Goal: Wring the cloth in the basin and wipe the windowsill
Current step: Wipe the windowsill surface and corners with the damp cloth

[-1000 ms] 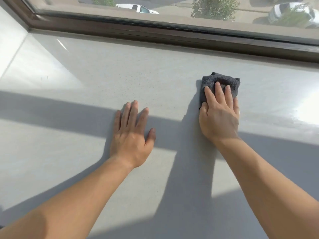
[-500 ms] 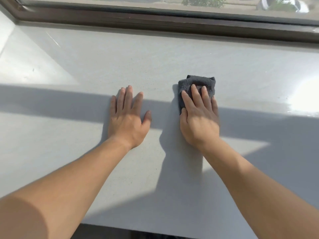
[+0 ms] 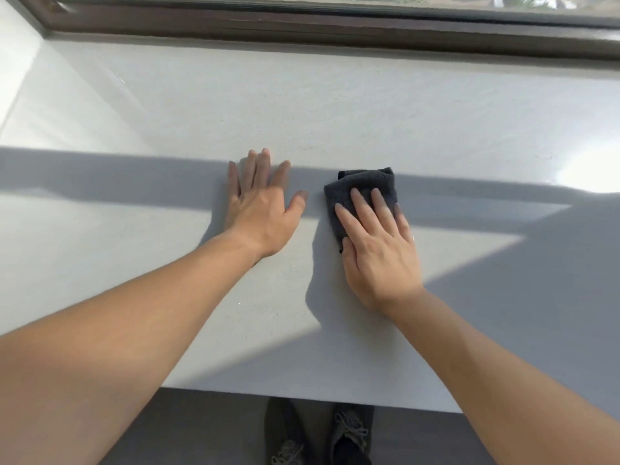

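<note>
A dark grey folded cloth (image 3: 364,184) lies flat on the wide pale grey windowsill (image 3: 335,105). My right hand (image 3: 377,243) presses down on the cloth with its fingers spread over it; the near half of the cloth is hidden under the palm. My left hand (image 3: 263,209) rests flat on the sill just left of the cloth, fingers apart, holding nothing. No basin is in view.
A dark brown window frame (image 3: 335,28) runs along the far edge of the sill. A white side wall (image 3: 20,62) closes the left end. The sill's front edge (image 3: 302,396) is near me, with my shoes (image 3: 318,434) on the grey floor below.
My right hand has slid the cloth toward me and to the left, closer to my left hand. The left hand stays planted. The view has tilted down, showing the sill's front edge and my shoes.
</note>
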Motion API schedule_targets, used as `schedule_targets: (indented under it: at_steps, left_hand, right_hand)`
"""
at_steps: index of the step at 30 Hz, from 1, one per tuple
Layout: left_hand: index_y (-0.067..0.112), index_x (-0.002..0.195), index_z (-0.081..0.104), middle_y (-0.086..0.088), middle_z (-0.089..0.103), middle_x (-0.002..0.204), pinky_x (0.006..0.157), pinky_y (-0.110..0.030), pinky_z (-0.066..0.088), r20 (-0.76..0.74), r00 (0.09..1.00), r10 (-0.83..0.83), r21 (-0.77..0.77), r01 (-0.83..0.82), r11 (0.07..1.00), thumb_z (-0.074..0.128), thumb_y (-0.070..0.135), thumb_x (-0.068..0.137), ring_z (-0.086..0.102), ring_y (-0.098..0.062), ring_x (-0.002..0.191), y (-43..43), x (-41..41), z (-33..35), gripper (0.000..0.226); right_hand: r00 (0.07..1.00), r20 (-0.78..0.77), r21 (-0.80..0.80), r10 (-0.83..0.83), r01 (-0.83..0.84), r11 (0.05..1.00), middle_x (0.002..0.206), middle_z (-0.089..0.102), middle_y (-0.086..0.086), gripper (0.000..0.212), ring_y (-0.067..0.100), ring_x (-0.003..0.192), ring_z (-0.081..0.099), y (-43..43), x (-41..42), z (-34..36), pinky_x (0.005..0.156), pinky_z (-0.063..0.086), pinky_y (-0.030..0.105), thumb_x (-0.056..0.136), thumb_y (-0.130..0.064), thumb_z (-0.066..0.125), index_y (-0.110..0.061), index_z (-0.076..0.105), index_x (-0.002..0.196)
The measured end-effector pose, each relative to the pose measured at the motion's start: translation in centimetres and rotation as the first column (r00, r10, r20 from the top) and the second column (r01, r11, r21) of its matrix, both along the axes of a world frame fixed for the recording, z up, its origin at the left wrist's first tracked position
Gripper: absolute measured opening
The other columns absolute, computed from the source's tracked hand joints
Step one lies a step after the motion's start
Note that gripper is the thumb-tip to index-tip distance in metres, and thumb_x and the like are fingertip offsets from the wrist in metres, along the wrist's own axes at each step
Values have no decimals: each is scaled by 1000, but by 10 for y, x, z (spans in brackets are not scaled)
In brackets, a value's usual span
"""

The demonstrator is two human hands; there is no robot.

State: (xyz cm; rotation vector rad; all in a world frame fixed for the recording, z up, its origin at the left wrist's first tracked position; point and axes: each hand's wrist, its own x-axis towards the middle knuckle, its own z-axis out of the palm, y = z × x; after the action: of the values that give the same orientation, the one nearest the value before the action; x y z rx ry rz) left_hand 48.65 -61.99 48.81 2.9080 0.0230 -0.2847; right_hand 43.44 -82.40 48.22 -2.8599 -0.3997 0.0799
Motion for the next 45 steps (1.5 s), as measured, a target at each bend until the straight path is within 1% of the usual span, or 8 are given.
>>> schedule_targets:
  at_steps: [3,8,16,22,29,35,40,45]
  left_hand:
    - [21,154,22,-10,-1,167,119,-47,-20,49,999,6,-25,-5,1000,16,56,97,-15,-19,152,12,-35,8,67]
    - [24,155,16,-10,-1,167,120,-46,-15,30,999,-16,-16,17,1000,16,53,97,-13,-21,152,27,-85,2,66]
    - [22,158,12,-11,1,167,122,-50,-8,84,994,-64,68,59,996,15,56,98,-10,-23,153,33,-86,-6,69]
    - [22,158,9,-11,-2,167,122,-50,-9,82,995,-57,78,51,996,11,58,97,-12,-24,153,34,-87,-1,71]
    - [21,158,11,-10,-6,167,119,-46,-18,41,996,-83,26,82,996,10,57,95,-16,-21,152,45,-88,7,73]
    - [25,157,16,-4,-7,167,119,-41,-20,46,993,-111,-87,115,990,13,57,96,-18,-14,151,47,-118,8,69]
    - [26,157,15,-1,-9,167,120,-41,-17,13,996,-89,-131,90,987,12,58,95,-20,-11,150,46,-128,5,70]
    - [26,156,17,-2,-8,167,120,-41,-17,12,996,-87,-124,88,988,16,56,95,-19,-11,150,46,-132,6,68]
  right_hand:
    - [1000,-24,2,17,-17,1000,163,28,-2,54,24,153,14,-18,4,4,123,11,44,97,-33,32,-28,40,150]
    - [950,-18,0,-312,312,950,165,23,0,59,25,153,10,-17,3,7,124,6,44,94,-34,29,-26,37,152]
    - [993,74,32,91,-93,995,159,36,3,50,28,150,24,-10,-49,9,121,19,50,98,-23,42,-21,48,147]
    - [947,-26,-36,-321,320,947,165,23,2,57,26,153,10,-8,-62,21,124,7,45,96,-30,33,-25,35,153]
    - [992,-12,0,127,-127,992,162,30,-2,54,23,153,17,17,-120,16,122,17,48,95,-27,44,-25,44,149]
    - [941,-50,-16,-335,335,942,164,24,0,57,23,154,11,-7,-122,23,124,10,46,96,-29,35,-25,39,152]
    - [998,-20,-15,-63,62,998,164,25,3,56,26,154,11,43,-163,14,121,16,52,96,-28,39,-22,39,152]
    - [996,-34,-44,87,-88,995,163,26,-1,54,21,154,11,3,-159,12,123,15,48,97,-30,39,-25,40,151]
